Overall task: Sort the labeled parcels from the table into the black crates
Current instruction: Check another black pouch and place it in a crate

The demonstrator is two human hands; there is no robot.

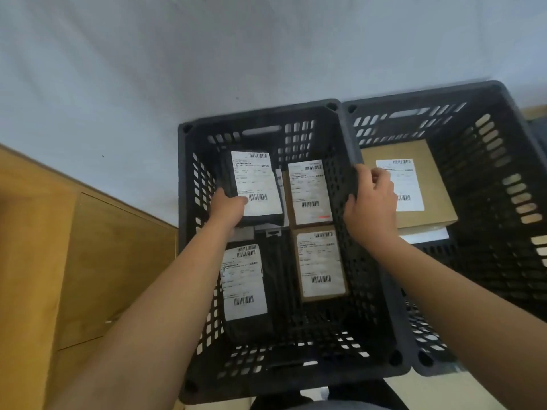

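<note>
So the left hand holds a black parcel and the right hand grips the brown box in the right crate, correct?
Not quite. The head view shows the right hand gripping the crate rim between the two crates, not the brown box. The left hand does hold a black parcel.

You have before you two black crates, left crate [296, 350], right crate [503, 261], two black parcels, far black parcel [257, 184], near black parcel [245, 282], three brown boxes, far box [309, 192], near box [321, 264], right box [414, 184].
</note>
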